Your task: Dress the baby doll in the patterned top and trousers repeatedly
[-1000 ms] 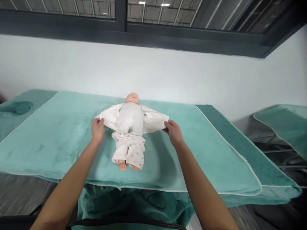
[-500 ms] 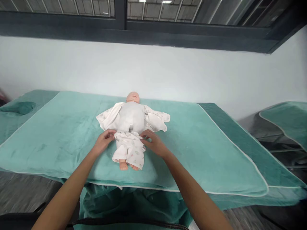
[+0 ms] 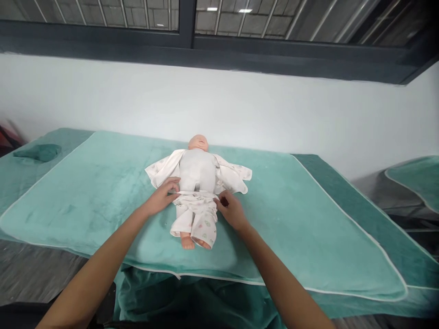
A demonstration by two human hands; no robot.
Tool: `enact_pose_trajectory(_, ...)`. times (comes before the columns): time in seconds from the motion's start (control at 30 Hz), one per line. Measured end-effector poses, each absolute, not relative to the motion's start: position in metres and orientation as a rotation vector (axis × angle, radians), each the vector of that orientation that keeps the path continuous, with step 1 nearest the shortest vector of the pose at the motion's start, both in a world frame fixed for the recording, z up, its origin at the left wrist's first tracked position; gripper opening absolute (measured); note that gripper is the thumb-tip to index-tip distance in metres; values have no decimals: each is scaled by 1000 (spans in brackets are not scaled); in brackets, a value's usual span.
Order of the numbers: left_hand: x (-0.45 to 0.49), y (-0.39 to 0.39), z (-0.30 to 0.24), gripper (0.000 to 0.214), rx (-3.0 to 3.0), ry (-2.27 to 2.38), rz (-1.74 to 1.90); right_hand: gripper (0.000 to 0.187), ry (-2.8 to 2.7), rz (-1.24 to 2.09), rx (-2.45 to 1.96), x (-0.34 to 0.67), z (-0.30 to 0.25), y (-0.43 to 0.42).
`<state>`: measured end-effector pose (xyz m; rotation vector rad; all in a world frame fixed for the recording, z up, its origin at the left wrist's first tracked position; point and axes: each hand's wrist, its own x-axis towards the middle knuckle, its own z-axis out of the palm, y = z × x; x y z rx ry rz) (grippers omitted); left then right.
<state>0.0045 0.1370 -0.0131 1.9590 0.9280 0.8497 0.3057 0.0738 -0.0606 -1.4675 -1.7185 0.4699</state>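
A baby doll [image 3: 197, 170] lies on its back on a teal towel [image 3: 85, 192], head toward the wall. An open white jacket [image 3: 233, 176] is spread out under its torso. It wears printed white trousers [image 3: 197, 219], with bare feet at the near end. My left hand [image 3: 161, 197] pinches the trousers' waistband at the doll's left hip as I see it. My right hand [image 3: 231, 210] grips the waistband on the other side. Both hands have their fingers closed on the fabric.
The towel covers a table whose near edge hangs down in front of me. A folded teal cloth [image 3: 37, 151] lies at the far left. A second teal-covered table [image 3: 414, 180] stands at the right. A white wall and dark window frame are behind.
Both hands left the jacket's outer edges and came inward to the trousers' waistband. The jacket flaps lie loose now. The view shifted slightly left.
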Motion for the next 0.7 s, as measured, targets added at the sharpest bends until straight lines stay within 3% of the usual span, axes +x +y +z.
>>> enact_pose_trajectory(0.13,13,133,-20,18,1805,897,940,15,-1574,319,-1545,302,-75,78)
enact_pose_trajectory(0.23,17,138,-27,21,1698,903,1012,27,-1640,296,-1405,297,-73,84)
enact_pose_trajectory(0.33,18,154,-29,24,1617,945,1080,27,-1648,343,-1349,298,-59,97)
enact_pose_trajectory(0.53,40,195,-20,28,1392,904,1180,29,-1311,695,-1302,304,-30,149)
enact_pose_trajectory(0.7,53,201,-40,36,1117,896,1190,36,-1052,993,-1177,294,-47,169)
